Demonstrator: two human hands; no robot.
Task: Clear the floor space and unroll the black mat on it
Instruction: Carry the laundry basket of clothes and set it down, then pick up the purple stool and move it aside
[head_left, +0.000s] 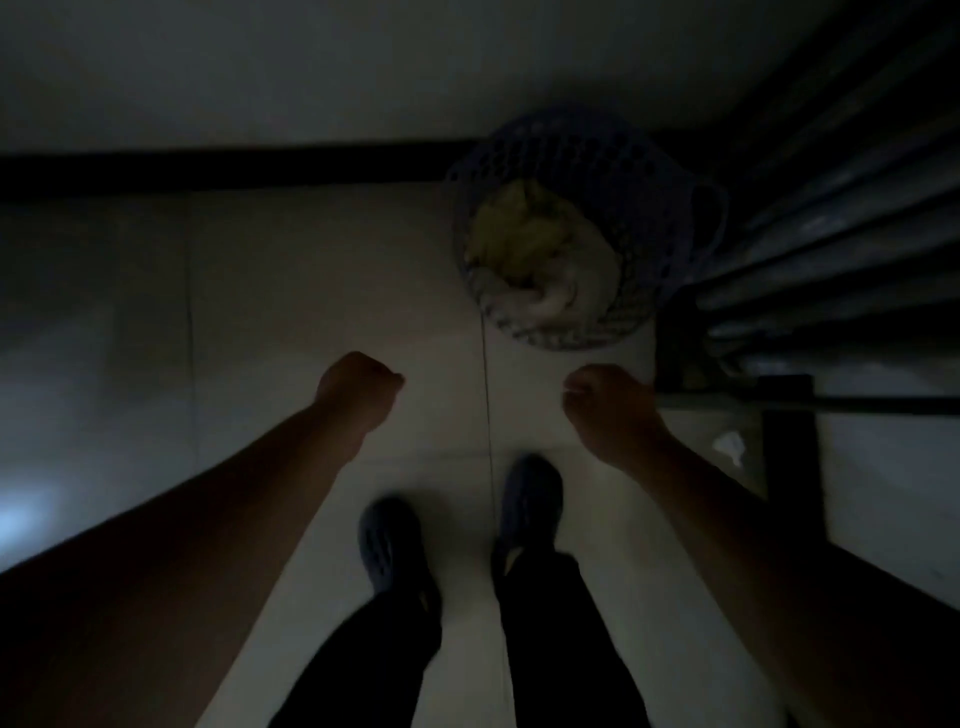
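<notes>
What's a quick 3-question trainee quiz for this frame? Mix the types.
1. True or false: the left hand grips the basket.
2. What fills the basket? A) cloth B) bottles C) books
3. Fill in: the basket stands on the tiled ____, ahead of the right hand.

Key: 1 false, since both hands are closed fists holding nothing; 2 A; 3 floor. No black mat is visible.

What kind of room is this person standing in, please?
Probably a bedroom or laundry corner of a home, though the picture is very dark. A blue laundry basket holding clothes stands on a pale tiled floor, beside what looks like a dark metal frame, perhaps a bed.
</notes>
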